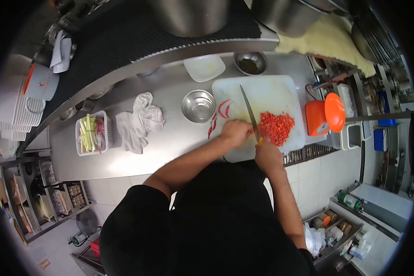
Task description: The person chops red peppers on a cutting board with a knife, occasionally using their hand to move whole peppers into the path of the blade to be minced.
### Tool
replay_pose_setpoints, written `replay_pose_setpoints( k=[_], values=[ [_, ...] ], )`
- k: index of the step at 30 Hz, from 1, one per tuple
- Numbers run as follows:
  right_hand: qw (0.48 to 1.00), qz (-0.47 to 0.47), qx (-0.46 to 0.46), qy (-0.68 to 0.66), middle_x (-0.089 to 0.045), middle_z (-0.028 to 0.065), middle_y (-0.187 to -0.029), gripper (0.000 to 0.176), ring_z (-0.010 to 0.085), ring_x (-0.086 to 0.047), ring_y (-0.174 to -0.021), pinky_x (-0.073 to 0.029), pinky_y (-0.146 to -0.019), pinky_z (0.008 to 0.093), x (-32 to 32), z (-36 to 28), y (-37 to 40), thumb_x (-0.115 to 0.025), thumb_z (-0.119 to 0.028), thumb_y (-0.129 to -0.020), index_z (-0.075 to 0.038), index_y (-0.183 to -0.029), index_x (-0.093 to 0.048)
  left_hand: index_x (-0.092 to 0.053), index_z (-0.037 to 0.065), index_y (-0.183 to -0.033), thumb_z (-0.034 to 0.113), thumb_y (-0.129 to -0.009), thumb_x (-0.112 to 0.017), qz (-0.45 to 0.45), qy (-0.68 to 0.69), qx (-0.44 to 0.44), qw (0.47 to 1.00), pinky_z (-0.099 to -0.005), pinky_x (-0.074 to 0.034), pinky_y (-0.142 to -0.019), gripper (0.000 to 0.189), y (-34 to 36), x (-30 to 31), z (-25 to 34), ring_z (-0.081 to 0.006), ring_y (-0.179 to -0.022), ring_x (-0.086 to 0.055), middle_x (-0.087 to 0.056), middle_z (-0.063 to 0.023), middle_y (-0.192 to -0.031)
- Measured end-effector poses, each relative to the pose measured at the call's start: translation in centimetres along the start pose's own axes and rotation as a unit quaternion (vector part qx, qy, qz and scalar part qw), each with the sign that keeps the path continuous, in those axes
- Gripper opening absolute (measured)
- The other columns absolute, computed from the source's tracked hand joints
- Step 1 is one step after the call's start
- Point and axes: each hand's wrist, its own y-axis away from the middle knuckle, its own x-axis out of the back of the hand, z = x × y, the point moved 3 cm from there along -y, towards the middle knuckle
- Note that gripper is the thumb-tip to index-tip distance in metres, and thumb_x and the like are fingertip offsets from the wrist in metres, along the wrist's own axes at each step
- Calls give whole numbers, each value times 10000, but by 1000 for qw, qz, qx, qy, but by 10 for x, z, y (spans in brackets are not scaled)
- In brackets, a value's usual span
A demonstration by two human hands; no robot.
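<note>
My right hand (269,156) is wrapped round the yellow handle of a kitchen knife (248,105), whose long blade points away from me across the white cutting board (280,89). Just left of the blade, my left hand (236,132) is closed with its fingers curled on red chili, of which only a little shows at the fingertips. A heap of finely chopped red chili (277,128) lies right of the knife. Several chili strips (224,109) rest at the board's left edge, partly on the steel counter.
Left of the board stand a steel bowl (198,106), a crumpled white cloth (140,122) and a white basket (108,133) with green stalks. Behind are a white dish (204,67) and a bowl of dark greens (250,63). An orange scale (316,118) stands at the right.
</note>
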Motion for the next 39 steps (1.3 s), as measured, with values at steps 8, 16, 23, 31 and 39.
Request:
replay_pose_setpoints(
  k=[8, 16, 23, 31, 39],
  values=[
    [1000, -9, -23, -8, -722, 319, -986, 405, 478, -733, -928, -584, -827, 552, -19, 7, -8, -565, -295, -1043, 54, -1216, -454, -764, 165, -983, 207, -883, -700, -28, 16, 11, 999, -489, -576, -795, 126, -3, 7, 1, -340, -916, -723, -758, -103, -928],
    [999, 7, -40, -8, -720, 325, -953, 400, 485, -730, -918, -581, -815, 564, -26, 8, -2, -574, -308, -1034, 42, -1188, -458, -757, 155, -959, 230, -892, -701, 12, 20, -4, 1000, -502, -563, -772, 115, 2, -1, -6, -347, -870, -713, -740, -104, -881],
    [1000, 11, -2, -9, -718, 329, -943, 401, 489, -726, -923, -575, -820, 573, -9, 5, 3, -565, -311, -1033, 47, -1191, -475, -753, 149, -932, 259, -895, -710, 33, 4, -25, 999, -500, -559, -768, 124, 2, -1, -5, -354, -863, -707, -733, -113, -882],
    [999, 22, -10, -31, -729, 304, -927, 344, 449, -751, -877, -605, -763, 517, -25, 14, -5, -556, -250, -1035, 63, -1165, -492, -748, 156, -928, 231, -889, -717, 37, 9, -36, 999, -460, -561, -693, 91, -1, -5, -6, -321, -760, -713, -727, -92, -812],
    [999, 33, 13, 25, -750, 233, -891, 350, 375, -771, -851, -616, -737, 468, -16, 9, 6, -612, -260, -1016, 58, -1134, -525, -737, 103, -933, 181, -889, -727, 12, 37, -9, 999, -481, -566, -745, 90, 1, 3, 4, -348, -830, -718, -748, -103, -901]
  ],
)
